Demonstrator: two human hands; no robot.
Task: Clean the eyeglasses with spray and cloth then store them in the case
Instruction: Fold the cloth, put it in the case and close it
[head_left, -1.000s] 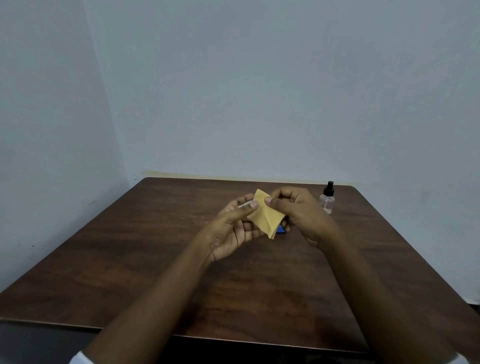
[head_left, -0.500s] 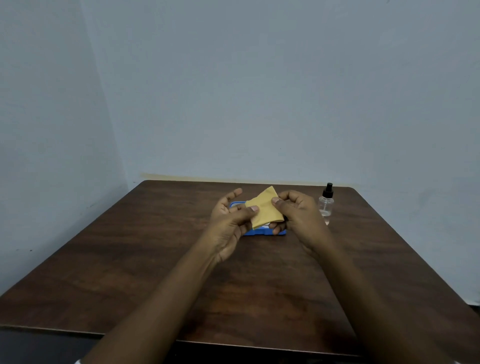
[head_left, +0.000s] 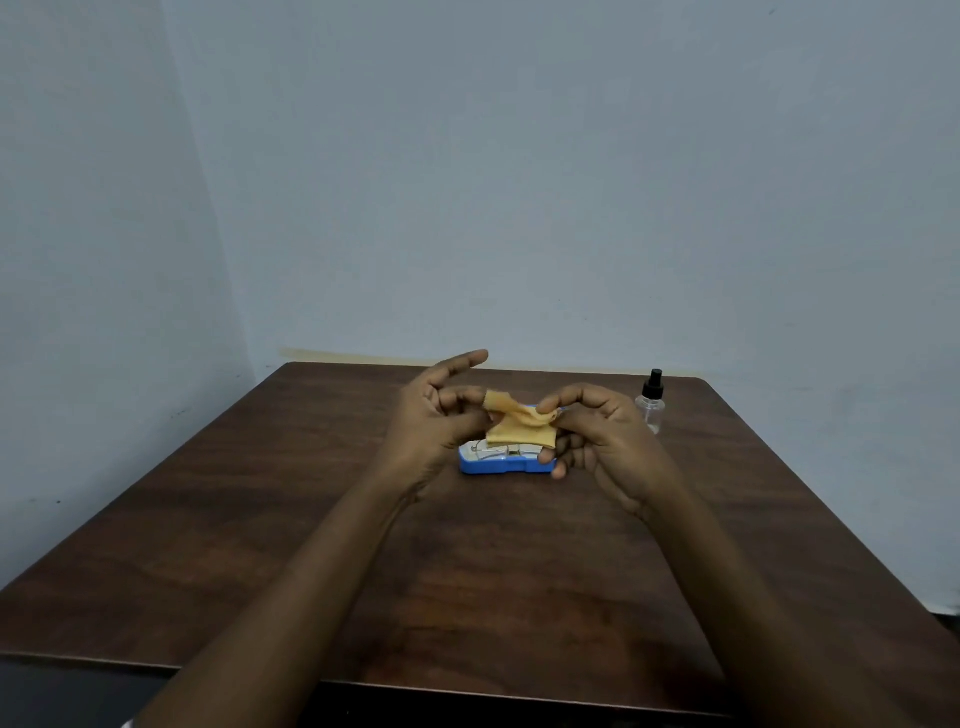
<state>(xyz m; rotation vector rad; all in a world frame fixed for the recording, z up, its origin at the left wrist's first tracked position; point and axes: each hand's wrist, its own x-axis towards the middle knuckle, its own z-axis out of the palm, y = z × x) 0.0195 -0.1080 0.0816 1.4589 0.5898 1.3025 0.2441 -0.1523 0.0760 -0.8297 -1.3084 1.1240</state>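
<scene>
Yellow cleaning cloth (head_left: 519, 428) bunched and stretched between both hands, just above the far half of the worktop (head_left: 311, 545). Left hand (head_left: 441, 421) gripping the cloth's left end between thumb and curled middle fingers, index finger extended straight, up and away, free of the fabric. Right hand (head_left: 602, 441) pinching the cloth's right end between thumb and index fingertip, remaining fingers loosely curled below, lowest fingertips overlapping the right end of the case in view; contact there not discernible. Blue eyeglasses case (head_left: 498, 467) lying open on the worktop directly beneath the cloth, long side toward the camera. Eyeglasses (head_left: 496, 453) folded inside the case, upper part hidden by the hanging cloth. Clear spray bottle (head_left: 652, 410) with black pump top, upright on the worktop, right of the right hand and apart from the case. Both forearms bare, reaching in from the near edge. Pale blue-grey wall (head_left: 519, 182) behind, meeting a side wall at the left corner.
</scene>
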